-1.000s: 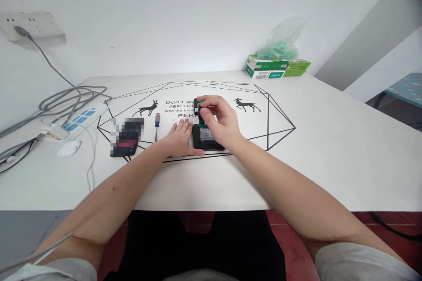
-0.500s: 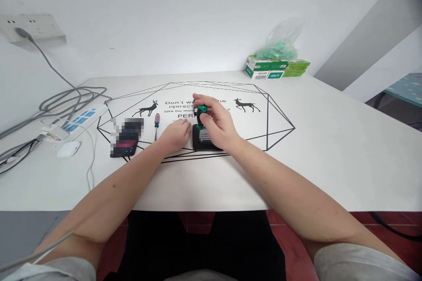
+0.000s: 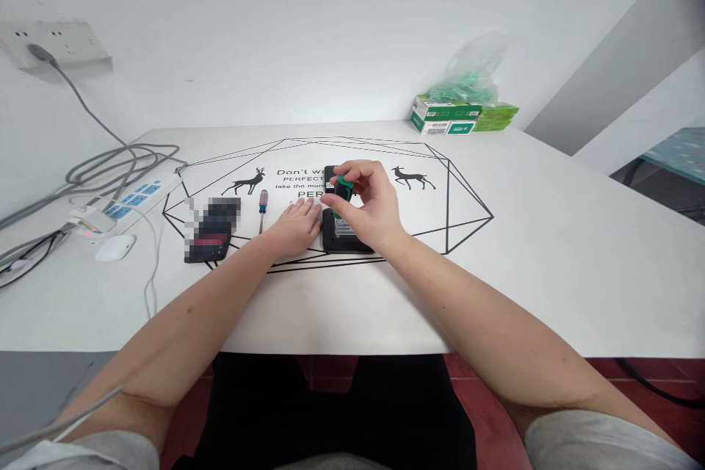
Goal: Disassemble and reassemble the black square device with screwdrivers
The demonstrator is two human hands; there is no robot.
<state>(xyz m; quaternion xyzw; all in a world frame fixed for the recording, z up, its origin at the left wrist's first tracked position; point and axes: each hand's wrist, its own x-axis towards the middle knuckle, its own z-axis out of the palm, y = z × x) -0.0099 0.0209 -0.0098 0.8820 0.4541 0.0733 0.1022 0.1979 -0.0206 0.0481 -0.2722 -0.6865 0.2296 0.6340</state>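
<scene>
My right hand (image 3: 370,207) is closed around the green and black handle of a screwdriver (image 3: 343,192), which leans a little to the right. Below it lies a black case (image 3: 346,242) with a silver, labelled part inside; my hand covers some of it, and the screwdriver's tip is hidden. Just left of the case, my left hand (image 3: 297,226) rests flat on the table, fingers stretched out, holding nothing. A dark flat piece (image 3: 331,171) shows partly behind my right hand. Further left lies a second screwdriver (image 3: 263,204) with a red and blue handle.
A blurred-out dark object (image 3: 214,229) lies left of the second screwdriver. Beyond it are a power strip (image 3: 137,198), tangled cables (image 3: 121,161) and a white earbud case (image 3: 115,248). Green and white boxes (image 3: 446,114) with a plastic bag (image 3: 468,81) stand at the back right.
My right hand has shifted slightly right and the screwdriver handle now tilts that way. My left fingers have spread flatter on the table. More of the dark piece behind shows.
</scene>
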